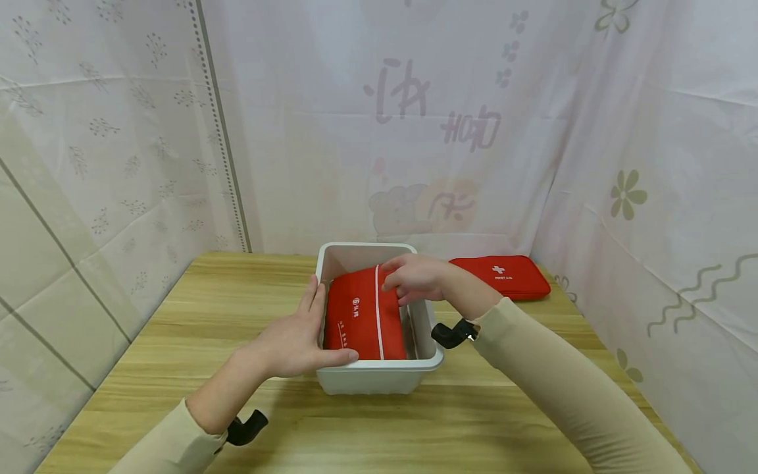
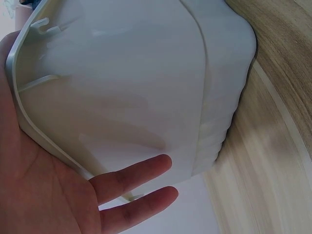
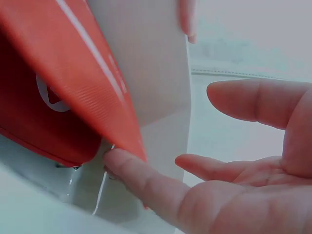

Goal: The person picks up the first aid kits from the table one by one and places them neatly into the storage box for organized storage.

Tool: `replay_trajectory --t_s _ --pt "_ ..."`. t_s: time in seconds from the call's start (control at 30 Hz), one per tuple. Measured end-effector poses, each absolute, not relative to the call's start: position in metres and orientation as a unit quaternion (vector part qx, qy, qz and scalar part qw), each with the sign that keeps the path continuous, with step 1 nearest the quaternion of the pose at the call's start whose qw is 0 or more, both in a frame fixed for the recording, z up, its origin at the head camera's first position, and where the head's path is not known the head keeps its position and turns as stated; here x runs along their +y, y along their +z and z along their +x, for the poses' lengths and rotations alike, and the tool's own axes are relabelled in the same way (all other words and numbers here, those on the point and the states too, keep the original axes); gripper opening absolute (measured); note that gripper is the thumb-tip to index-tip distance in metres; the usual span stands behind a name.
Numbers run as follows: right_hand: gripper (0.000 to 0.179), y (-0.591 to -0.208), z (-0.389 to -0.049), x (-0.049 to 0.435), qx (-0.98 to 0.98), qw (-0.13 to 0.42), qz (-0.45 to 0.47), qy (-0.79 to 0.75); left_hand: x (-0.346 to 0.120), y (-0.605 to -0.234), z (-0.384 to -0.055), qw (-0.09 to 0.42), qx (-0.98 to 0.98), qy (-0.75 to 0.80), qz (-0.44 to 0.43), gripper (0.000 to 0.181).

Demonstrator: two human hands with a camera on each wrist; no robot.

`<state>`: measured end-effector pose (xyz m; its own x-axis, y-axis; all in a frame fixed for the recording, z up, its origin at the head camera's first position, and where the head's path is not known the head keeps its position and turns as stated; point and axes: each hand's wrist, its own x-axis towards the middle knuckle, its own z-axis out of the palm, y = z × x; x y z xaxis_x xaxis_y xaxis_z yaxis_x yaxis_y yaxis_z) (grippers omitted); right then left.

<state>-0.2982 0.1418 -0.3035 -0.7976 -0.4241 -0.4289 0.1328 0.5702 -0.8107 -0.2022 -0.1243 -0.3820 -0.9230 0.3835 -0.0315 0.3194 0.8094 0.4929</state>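
A red pouch [image 1: 361,316] with a white stripe and white print lies in a white plastic bin [image 1: 379,378]. My left hand [image 1: 296,342] rests on the bin's left and front rim, its thumb over the front edge by the pouch. In the left wrist view, two straight fingers [image 2: 141,178] extend along the outer wall. My right hand [image 1: 417,276] reaches over the right side of the bin. One finger [image 3: 146,185] touches the pouch's edge in the right wrist view, while the other fingers stand apart. Beneath shows a darker red item [image 3: 53,126] with a white round mark.
Behind and to the right lies a red first aid case [image 1: 503,276] with a white cross, on the wood-grain table [image 1: 225,296]. Patterned pale curtains [image 1: 331,131] enclose the back and sides. A black wrist mount [image 1: 453,334] sticks out beside the bin.
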Motion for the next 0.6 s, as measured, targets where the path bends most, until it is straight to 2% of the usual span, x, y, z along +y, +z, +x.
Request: replay_trajectory --t_s 0.27,0.43,0.6 --pt "0.072 -0.295 -0.294 0.168 0.817 0.299 -0.105 -0.482 -0.124 -0.384 -0.203 0.065 0.949 0.251 0.180 0.143" --pt "0.063 -0.298 -0.298 0.194 0.810 0.241 -0.127 -0.519 -0.124 -0.384 -0.202 0.064 0.949 0.250 0.182 0.145" --pt "0.061 -0.309 -0.308 0.225 0.808 0.181 -0.112 -0.550 -0.124 -0.382 -0.202 0.063 0.949 0.247 0.185 0.144"
